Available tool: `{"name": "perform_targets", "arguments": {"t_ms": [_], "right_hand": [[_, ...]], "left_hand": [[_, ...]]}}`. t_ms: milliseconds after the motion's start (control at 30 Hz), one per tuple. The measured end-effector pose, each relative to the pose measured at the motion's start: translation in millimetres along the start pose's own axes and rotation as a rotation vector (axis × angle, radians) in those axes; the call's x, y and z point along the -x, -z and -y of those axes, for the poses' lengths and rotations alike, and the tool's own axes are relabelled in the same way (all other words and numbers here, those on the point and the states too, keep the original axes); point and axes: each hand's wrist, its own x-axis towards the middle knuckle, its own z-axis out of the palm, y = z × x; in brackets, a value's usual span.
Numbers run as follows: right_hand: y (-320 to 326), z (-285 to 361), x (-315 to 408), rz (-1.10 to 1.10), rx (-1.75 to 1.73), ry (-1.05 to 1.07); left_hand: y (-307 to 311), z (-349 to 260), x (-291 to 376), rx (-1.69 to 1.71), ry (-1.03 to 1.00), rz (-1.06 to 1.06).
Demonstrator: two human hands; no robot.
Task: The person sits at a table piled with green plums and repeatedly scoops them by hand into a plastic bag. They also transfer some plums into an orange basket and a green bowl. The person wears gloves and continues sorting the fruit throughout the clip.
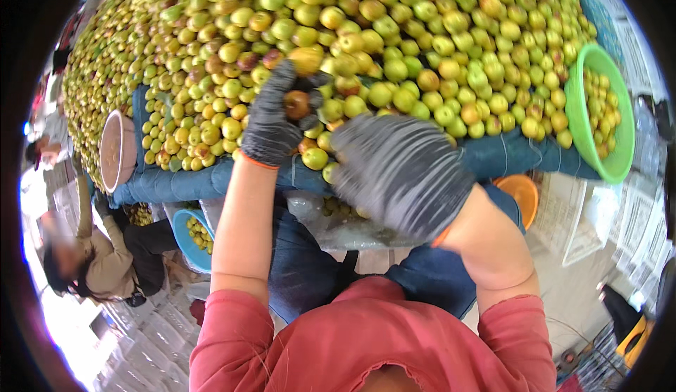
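Observation:
A large heap of small green and yellow-green fruits (391, 70), some blushed red-brown, covers the surface before me. My left hand (280, 112), in a grey knit glove with an orange cuff, has its fingers closed around a brown fruit (297, 104) at the heap's near part. Just above those fingers lies a larger yellow fruit (305, 61). To its right, my right hand (401, 175), gloved alike and blurred, is over the padded blue edge (486, 154); its fingers point left and curl, and whether they hold anything is hidden.
A green plastic basket (578, 106) with fruits stands at the right, a pink basin (132, 154) at the left. Below the edge are a blue basin (182, 233) with fruits, an orange basin (532, 202) and a clear plastic bag (338, 233). A person (111, 260) sits at the left.

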Motion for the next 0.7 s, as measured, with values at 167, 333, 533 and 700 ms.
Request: {"name": "perform_targets", "arguments": {"t_ms": [167,333,533,700], "right_hand": [[0,47,28,0.207,-0.156,0.209],[-3,51,52,0.180,-0.240,0.307],[-8,46,66,0.148,-0.275,0.337],[-5,47,68,0.140,-0.274,0.366]], "left_hand": [[14,8,9,-0.102,-0.045,-0.322],[11,22,14,-1.239,-0.596,-0.100],[-22,45,12,-1.550,-0.531,-0.144],[-38,49,8,-1.741,-0.545,-0.148]]}}
